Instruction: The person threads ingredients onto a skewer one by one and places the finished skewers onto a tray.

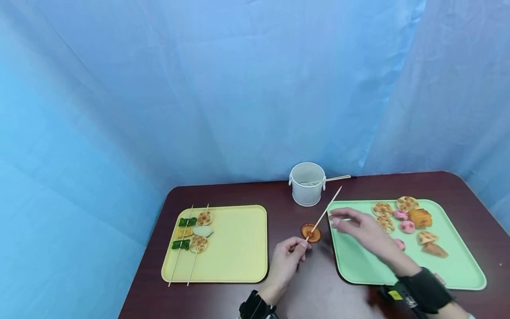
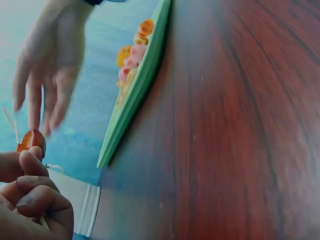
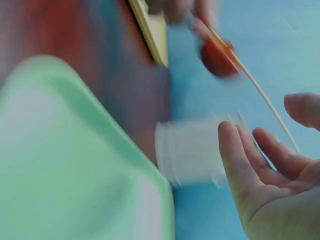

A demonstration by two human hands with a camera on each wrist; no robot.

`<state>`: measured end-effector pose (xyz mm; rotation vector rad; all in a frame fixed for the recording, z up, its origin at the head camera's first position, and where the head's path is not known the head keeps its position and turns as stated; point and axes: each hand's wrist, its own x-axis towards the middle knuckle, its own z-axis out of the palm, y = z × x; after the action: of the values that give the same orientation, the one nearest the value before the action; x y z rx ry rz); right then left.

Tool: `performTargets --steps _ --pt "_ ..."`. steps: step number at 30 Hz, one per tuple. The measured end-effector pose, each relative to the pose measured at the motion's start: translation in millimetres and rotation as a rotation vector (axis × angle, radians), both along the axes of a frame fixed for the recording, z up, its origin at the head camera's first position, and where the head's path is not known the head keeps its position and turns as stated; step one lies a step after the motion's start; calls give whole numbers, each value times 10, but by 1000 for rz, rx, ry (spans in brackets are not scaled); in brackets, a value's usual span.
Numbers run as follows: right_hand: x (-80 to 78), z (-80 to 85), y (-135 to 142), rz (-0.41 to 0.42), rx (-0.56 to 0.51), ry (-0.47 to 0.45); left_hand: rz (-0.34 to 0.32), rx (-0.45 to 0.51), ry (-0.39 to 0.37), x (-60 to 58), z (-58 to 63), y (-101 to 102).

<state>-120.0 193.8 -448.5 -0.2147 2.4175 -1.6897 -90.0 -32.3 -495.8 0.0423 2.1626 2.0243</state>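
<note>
My left hand (image 1: 286, 262) pinches the lower part of a wooden skewer (image 1: 327, 208) between thumb and fingers. On that skewer sits a glossy brown round food piece (image 1: 316, 235), just above the fingertips; it looks like a mushroom cap. The bare point of the skewer slants up to the right. My right hand (image 1: 364, 232) hovers over the left part of the green tray (image 1: 354, 272), apart from the skewer. In the right wrist view the fingers of this hand (image 3: 280, 180) are loosely extended, and nothing lies in the palm.
A yellow tray (image 1: 239, 243) on the left bears two loaded skewers (image 1: 181, 243). Behind my hands stands a white bucket (image 1: 307, 195) with thin sticks (image 1: 338, 178) leaning out. Lotus slices (image 1: 382, 209), pink pieces (image 1: 407, 227) and a golden chunk (image 1: 420, 218) lie on the green tray.
</note>
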Motion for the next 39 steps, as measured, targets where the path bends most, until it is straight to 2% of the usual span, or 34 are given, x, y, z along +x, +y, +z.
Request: performTargets --steps 5,8,11,19,23,26,28,34,36,39 --pt "36 171 475 -59 163 36 -15 -51 -1 28 -35 -72" --pt "47 225 725 -86 332 69 -11 -59 11 19 -41 -98" --pt "30 213 908 -85 514 147 3 -69 25 -9 -34 -129" --pt "116 43 1055 -7 771 124 14 -71 32 -34 -28 -236" --pt "172 -30 1061 32 823 69 17 -74 15 -20 -37 -266" --pt "174 -99 1079 29 871 70 20 -74 11 -24 -47 -268" --pt "179 -154 1075 17 899 93 25 -73 7 -28 -55 -265" --pt "240 -306 1030 -25 940 255 37 -81 -3 -17 -80 -260" --pt "248 -331 1026 -34 940 273 39 -85 0 -10 -82 -261" --pt "242 -344 1024 -39 925 252 40 -86 3 -4 -80 -263"
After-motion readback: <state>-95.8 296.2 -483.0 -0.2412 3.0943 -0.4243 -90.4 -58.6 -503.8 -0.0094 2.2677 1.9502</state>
